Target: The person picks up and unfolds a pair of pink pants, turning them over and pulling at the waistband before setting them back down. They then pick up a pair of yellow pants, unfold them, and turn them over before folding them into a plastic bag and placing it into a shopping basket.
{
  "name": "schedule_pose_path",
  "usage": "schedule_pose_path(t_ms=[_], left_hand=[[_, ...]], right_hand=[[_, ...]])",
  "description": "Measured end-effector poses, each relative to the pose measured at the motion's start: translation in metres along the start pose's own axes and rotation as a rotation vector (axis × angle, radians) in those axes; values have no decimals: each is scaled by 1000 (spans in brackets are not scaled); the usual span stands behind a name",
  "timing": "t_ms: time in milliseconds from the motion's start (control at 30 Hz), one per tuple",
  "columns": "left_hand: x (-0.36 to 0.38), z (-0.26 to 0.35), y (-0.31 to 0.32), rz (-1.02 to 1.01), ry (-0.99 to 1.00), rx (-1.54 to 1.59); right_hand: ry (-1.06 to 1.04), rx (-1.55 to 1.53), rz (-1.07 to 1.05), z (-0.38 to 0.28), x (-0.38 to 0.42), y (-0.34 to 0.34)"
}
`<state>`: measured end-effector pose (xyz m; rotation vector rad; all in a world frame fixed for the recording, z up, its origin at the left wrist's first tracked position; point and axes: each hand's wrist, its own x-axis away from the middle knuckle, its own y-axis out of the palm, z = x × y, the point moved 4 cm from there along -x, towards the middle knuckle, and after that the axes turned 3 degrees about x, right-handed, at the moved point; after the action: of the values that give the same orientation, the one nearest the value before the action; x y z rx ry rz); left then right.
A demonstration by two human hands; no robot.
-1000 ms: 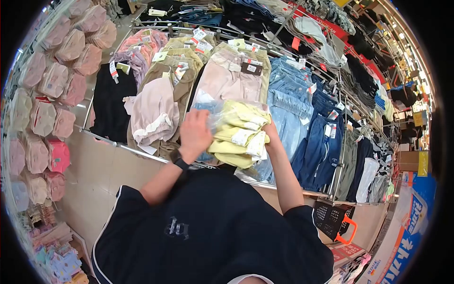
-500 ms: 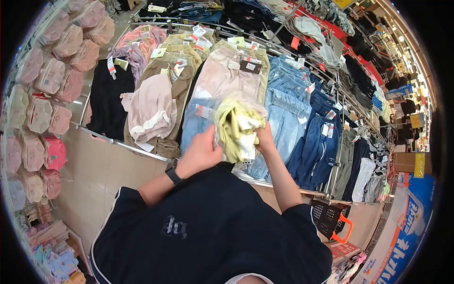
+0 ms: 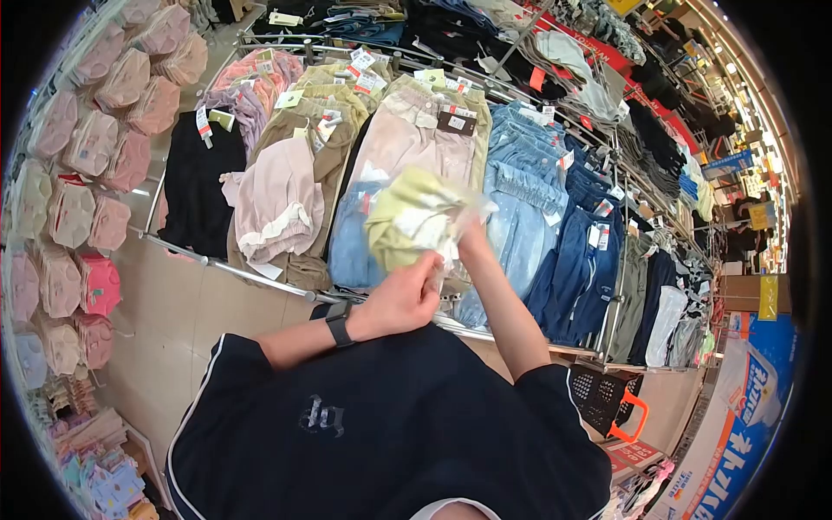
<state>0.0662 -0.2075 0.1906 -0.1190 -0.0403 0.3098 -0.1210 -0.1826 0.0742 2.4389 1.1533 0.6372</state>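
A folded yellow-green garment point(image 3: 399, 217) in a clear plastic bag is held up over the rack, tilted and blurred by motion. My left hand point(image 3: 400, 299), wearing a dark watch, has its fingers closed on the near lower edge of the bag. At the right side my right hand point(image 3: 471, 243) grips the bag, its fingertips partly hidden by the smeared plastic. Behind the bag lie pink pants point(image 3: 403, 139) with tags and a bagged light blue garment point(image 3: 349, 251). Light blue jeans point(image 3: 513, 204) are just right of my right hand.
The metal rack rail point(image 3: 234, 269) runs along the near side. Folded pink pants point(image 3: 279, 195) and black pants point(image 3: 201, 186) lie to the left, dark blue jeans point(image 3: 568, 260) to the right. A black basket point(image 3: 598, 403) with an orange handle stands on the floor.
The bagged garment has turned and shifted left. My left hand has moved right and down to the bag's lower edge; my right hand has shifted slightly left and up.
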Motion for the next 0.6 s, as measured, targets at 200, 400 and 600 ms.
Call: schedule_pose_path(t_ms=[200, 400, 600], left_hand=[[1, -18, 11, -25, 1, 31], [-2, -11, 11, -102, -37, 149], [-2, -33, -27, 242, -115, 606]], right_hand=[[328, 177, -128, 46, -27, -35], [144, 523, 114, -3, -2, 19], [525, 106, -262, 5, 28, -9]])
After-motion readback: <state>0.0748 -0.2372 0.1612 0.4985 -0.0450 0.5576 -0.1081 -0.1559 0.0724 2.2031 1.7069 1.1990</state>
